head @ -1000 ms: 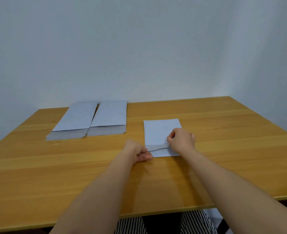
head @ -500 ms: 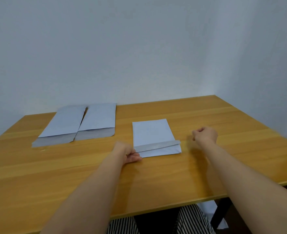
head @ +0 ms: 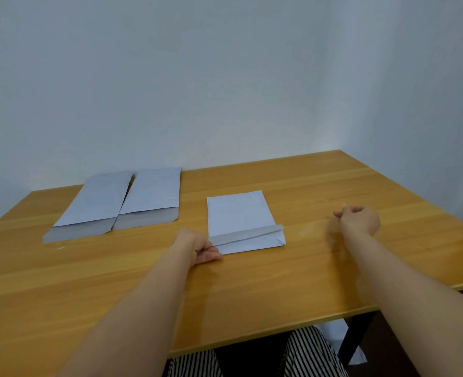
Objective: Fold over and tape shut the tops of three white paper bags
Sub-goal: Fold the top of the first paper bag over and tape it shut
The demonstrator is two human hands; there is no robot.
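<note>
three paper bags — two hands, one table

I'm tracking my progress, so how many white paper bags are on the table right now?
3. Two lie side by side at the far left of the table: the outer one and its neighbour. The third bag, top folded over, lies in the middle, pinned by the left hand.

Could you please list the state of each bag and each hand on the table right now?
Near bag: flat, top folded over, flap lifting at its right end.
Middle bag: flat, unfolded.
Far-left bag: flat, unfolded, beside the middle bag.
Left hand: curled, pinning the fold's left end.
Right hand: loosely closed, clear of the bag; whether it holds anything is hidden.
</note>
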